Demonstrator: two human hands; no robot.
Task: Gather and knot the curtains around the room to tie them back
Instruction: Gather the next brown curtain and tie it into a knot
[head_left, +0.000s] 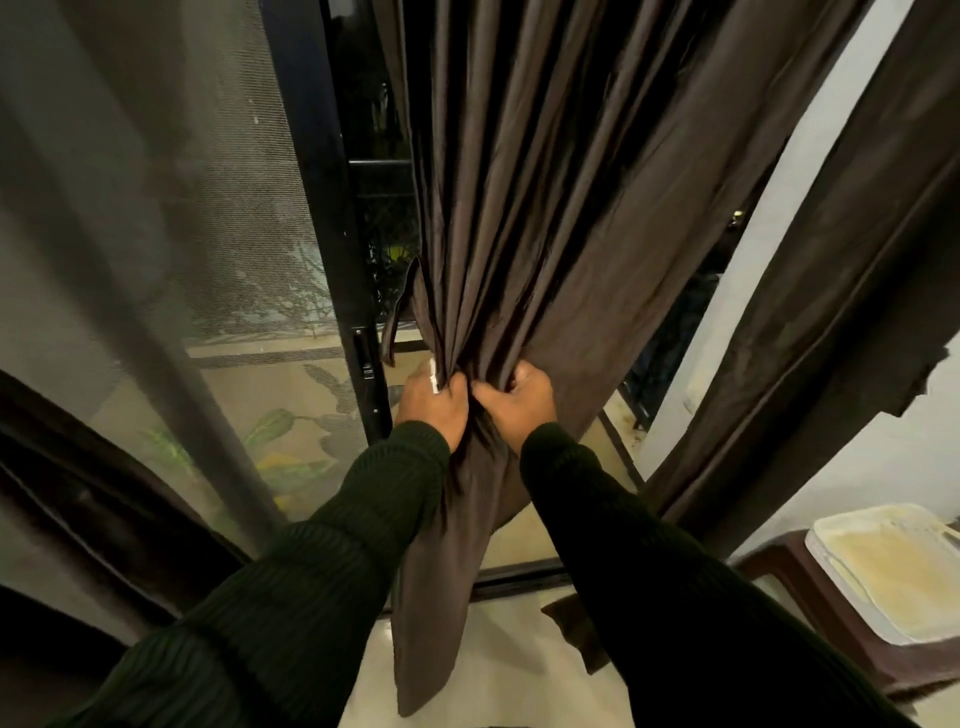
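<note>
Both hands bunching the curtain!
Left hand (434, 405) and right hand (514, 402) grip the brown curtain (519, 208); white tray (883, 566) at four o'clock, contents unclear.

Both arms, in dark ribbed sleeves, extend forward and converge, the left hand (432, 408) and right hand (517, 402) side by side and nearly touching, backs toward the camera, fingers (451, 383) curled tight round a bunch of gathered fabric.
</note>
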